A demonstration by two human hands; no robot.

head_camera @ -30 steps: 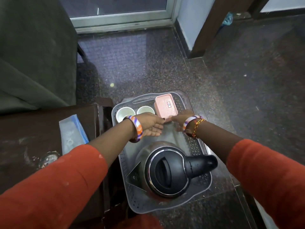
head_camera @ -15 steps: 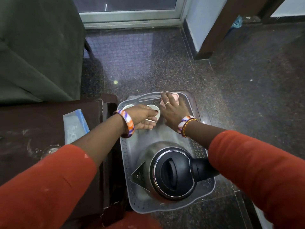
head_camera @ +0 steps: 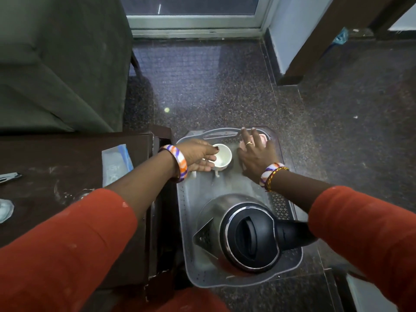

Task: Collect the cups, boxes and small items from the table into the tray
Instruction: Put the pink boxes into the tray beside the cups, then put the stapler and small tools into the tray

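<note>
A clear plastic tray (head_camera: 227, 190) rests beside the dark table (head_camera: 67, 158). At the tray's far end my left hand (head_camera: 195, 156) grips a white cup (head_camera: 222, 155), thumb on its rim, the cup tipped slightly. My right hand (head_camera: 256, 156) lies spread over a pink box (head_camera: 263, 138) in the far right corner, covering most of it. A steel kettle with a black lid (head_camera: 247, 235) fills the tray's near half. A second cup is hidden behind my left hand.
On the table lie a blue-and-white packet (head_camera: 116, 163), a metal clipper (head_camera: 9, 176) and a white item (head_camera: 4, 209) at the left edge. A green upholstered seat (head_camera: 56, 64) stands behind the table. Speckled floor surrounds the tray.
The pink box went from tilted in my right hand to flat in the far corner under it. My left hand moved onto the right-hand white cup and tipped it.
</note>
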